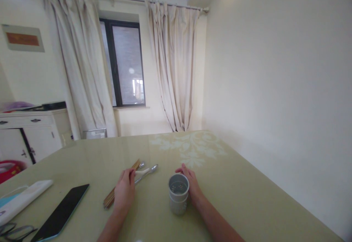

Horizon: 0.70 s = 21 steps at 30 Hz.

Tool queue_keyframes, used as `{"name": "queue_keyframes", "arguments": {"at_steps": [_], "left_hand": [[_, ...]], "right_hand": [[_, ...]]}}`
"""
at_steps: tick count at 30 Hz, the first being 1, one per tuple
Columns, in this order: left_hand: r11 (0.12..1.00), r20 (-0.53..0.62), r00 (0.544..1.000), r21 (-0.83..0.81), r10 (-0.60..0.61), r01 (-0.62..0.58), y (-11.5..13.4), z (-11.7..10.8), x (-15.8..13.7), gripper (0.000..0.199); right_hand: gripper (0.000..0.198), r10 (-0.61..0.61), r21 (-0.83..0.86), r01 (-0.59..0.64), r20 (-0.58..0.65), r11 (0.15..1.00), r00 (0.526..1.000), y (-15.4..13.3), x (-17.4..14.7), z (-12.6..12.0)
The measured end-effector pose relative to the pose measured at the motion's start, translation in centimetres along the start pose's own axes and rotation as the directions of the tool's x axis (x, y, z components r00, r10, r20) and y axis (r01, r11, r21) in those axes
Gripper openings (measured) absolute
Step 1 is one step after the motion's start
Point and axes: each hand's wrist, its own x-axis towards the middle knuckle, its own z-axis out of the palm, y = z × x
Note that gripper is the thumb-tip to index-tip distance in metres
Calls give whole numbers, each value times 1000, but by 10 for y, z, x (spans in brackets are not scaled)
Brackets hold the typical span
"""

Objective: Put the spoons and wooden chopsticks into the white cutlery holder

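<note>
A grey utensil holder [178, 200] stands upright on the table, with small drain holes visible in its bottom and no utensils inside. My right hand [191, 185] rests against its right side, fingers curving behind the rim. To the left, my left hand [125, 190] is closed in a pinch on a white spoon [142, 172]. Under and beside that hand lies a bundle of wooden chopsticks [109, 198], partly covered by it. A metal spoon [154, 168] lies past the fingertips, and another rounded metal utensil end [142, 164] shows by the chopsticks.
On the left of the table [247, 205] lie a black-screened phone [62, 211], a white power strip [26, 201] and eyeglasses [18, 231]. A wall [280, 88] runs along the right edge. Behind are curtains [176, 66], a window and a white cabinet [41, 128].
</note>
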Motion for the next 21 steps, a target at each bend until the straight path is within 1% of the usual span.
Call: {"name": "queue_keyframes", "arguments": {"at_steps": [1, 3, 4, 6, 7, 9, 11, 13, 15, 17, 19, 21], "left_hand": [[996, -59, 998, -81, 20, -24, 0, 2, 0, 34], [969, -157, 980, -197, 121, -151, 4, 5, -2, 33], [944, -191, 963, -235, 188, -231, 9, 6, -6, 33], [876, -223, 916, -284, 334, -389, 23, 9, -16, 30], [838, -222, 889, -301, 401, -454, 31, 11, -22, 28], [768, -194, 838, -337, 510, -545, 47, 13, -35, 27], [717, -149, 799, -368, 582, -592, 60, 16, -45, 27], [697, -103, 779, -385, 619, -605, 66, 18, -50, 27], [713, -80, 785, -370, 614, -595, 63, 21, -49, 27], [768, -76, 819, -308, 569, -562, 54, 25, -43, 31], [838, -64, 859, -193, 509, -511, 40, 27, -35, 34], [899, 1, 900, -24, 437, -437, 28, 28, -29, 36]], "right_hand": [[73, 1, -6, -1, -2, 1000, 1000, 0, 0, 0], [72, -3, -12, 3, -6, 1000, 1000, 1, 1, 0], [72, -10, -13, 10, -2, 1000, 1000, 1, 1, 0], [71, -31, -10, 31, 19, 999, 999, 0, 1, 0], [70, -43, -9, 43, 31, 999, 999, 0, 1, 1], [67, -64, -9, 64, 46, 998, 997, -1, 1, 2], [61, -85, -12, 85, 44, 996, 995, -3, 0, 4], [56, -114, -17, 114, 26, 993, 993, -5, 0, 4], [50, -163, -19, 162, -22, 987, 986, -11, 2, 0], [46, -229, -15, 229, -112, 973, 967, -20, 6, -7], [44, -294, -9, 299, -217, 954, 931, -33, 10, -18], [44, -343, -4, 357, -292, 934, 893, -47, 13, -30]]}}
